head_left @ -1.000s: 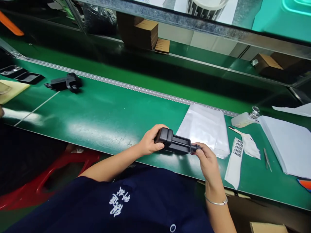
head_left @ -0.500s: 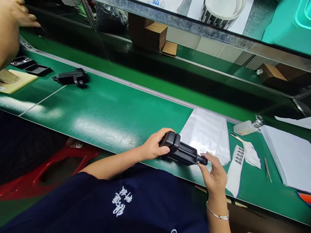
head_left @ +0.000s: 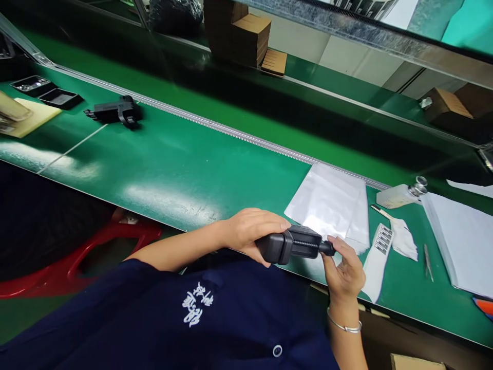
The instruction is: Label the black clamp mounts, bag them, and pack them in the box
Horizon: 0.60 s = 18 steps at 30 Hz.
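My left hand [head_left: 248, 230] is closed around the thick, blocky end of a black clamp-like device [head_left: 302, 242], its thumb and fingers on either side. A ribbed or threaded rod shows along the slot in the device's body. At the opposite end, my right hand [head_left: 344, 271] pinches a small black knob [head_left: 327, 247] between thumb and index finger. Both hands hold the device just above the front edge of the green bench. What lies under the device is hidden. Clear plastic bags [head_left: 331, 200] lie flat right behind it.
A similar black device [head_left: 115, 111] lies at the back left. To the right are a label strip [head_left: 379, 257], a brush [head_left: 381, 211], tweezers [head_left: 427, 263], a white bottle [head_left: 398, 196] and a paper stack [head_left: 462, 241]. A metal-edged shelf [head_left: 346, 36] overhangs the bench; a red stool [head_left: 88, 257] stands left.
The device has turned in my hands, so its slot and rod face up more fully. My left fingers have shifted over its top. Another person's arm has left the upper left.
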### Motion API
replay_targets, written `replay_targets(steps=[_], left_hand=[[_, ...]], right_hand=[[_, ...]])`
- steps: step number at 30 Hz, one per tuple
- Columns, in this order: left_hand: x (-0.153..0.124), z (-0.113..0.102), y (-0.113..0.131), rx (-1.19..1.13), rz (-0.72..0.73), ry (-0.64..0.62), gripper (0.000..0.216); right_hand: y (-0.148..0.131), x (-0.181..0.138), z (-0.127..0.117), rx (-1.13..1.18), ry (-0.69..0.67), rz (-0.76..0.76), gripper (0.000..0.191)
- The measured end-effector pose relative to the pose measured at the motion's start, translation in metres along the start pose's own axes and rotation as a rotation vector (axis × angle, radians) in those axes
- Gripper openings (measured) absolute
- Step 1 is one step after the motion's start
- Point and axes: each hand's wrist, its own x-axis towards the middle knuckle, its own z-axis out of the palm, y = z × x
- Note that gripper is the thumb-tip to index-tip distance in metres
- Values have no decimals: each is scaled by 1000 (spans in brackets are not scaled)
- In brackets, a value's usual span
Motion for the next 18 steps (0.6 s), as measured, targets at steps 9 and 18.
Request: replay_targets(steps=[9,18], left_hand=[[-10,11,6,-391,-408,348,57],[-16,13,9,-163,-313,368,56]], right_hand=[[-34,26,-14,-92,-186,-246,29],[-47,24,15,533,-134,657,24]])
